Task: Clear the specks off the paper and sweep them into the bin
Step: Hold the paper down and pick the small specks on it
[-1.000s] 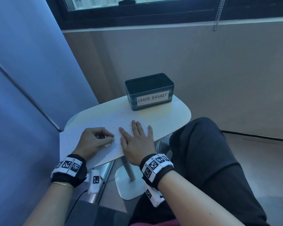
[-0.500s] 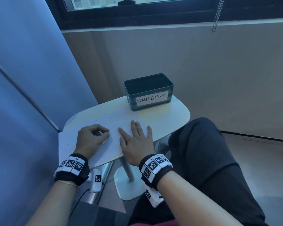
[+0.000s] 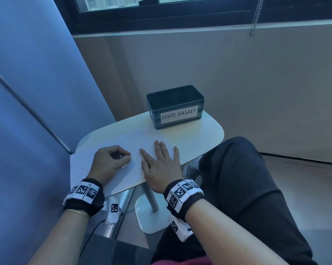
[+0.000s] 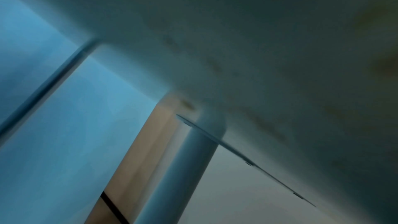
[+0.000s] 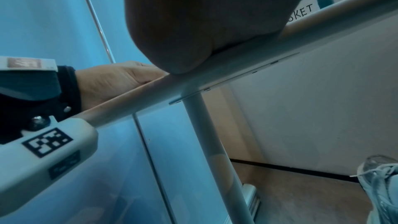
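Note:
A white sheet of paper (image 3: pixel 81 169) lies on the small white table (image 3: pixel 199 134), its left part overhanging the edge. Tiny dark specks (image 3: pixel 134 139) dot its far half. My right hand (image 3: pixel 157 157) presses flat on the paper with straight, spread fingers; its palm (image 5: pixel 204 14) sits at the table's near edge. My left hand (image 3: pixel 127 158) rests on the paper just to the left, fingers curled, index arched toward the thumb, with nothing visible in it. The dark bin (image 3: pixel 155 119), labelled WASTE BASKET, stands at the table's far side, beyond both hands.
A blue wall panel (image 3: pixel 37 92) stands close on the left. My dark-trousered leg (image 3: pixel 247 178) is against the table's right side. The table pole (image 5: pixel 206 134) and round foot (image 3: pixel 148 220) are below. The left wrist view shows only the blurred table underside.
My left index finger has lifted from the thumb into an arch, and the hand shifted slightly left. My right hand stays flat in the same place.

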